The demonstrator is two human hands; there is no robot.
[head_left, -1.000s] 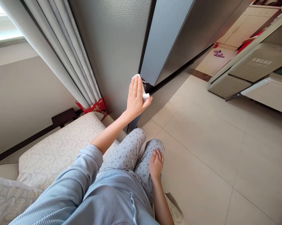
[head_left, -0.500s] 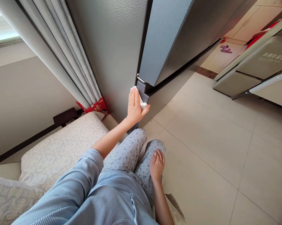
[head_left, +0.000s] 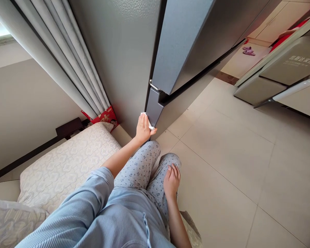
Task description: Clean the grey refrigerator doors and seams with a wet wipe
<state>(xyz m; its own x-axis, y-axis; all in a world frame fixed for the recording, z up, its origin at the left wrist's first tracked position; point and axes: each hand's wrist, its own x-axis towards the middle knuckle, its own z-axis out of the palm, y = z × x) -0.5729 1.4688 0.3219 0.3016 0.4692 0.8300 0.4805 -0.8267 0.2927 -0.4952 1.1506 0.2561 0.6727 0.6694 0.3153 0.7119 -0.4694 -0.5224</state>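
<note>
My left hand (head_left: 143, 128) presses a small white cloth (head_left: 147, 120) against the lower corner edge of a tall grey fridge (head_left: 124, 51), just below the metal hinge (head_left: 154, 86) of its upper door. The fingers lie closed over the cloth, and a ring shows on one finger. My right hand (head_left: 171, 179) rests flat on my knee, on patterned blue trousers, with the fingers stretched out and nothing in it.
Grey curtains (head_left: 56, 58) hang left of the fridge, with a red box (head_left: 103, 116) at their foot. A quilted cushion (head_left: 64, 162) lies to my left. Beige floor tiles (head_left: 227, 165) spread to the right. Open fridge drawers (head_left: 281, 75) jut in at the upper right; purple slippers (head_left: 248, 51) lie beyond.
My left hand slid the cloth down the fridge's corner edge, from the hinge to near the bottom. My right hand stayed on my knee.
</note>
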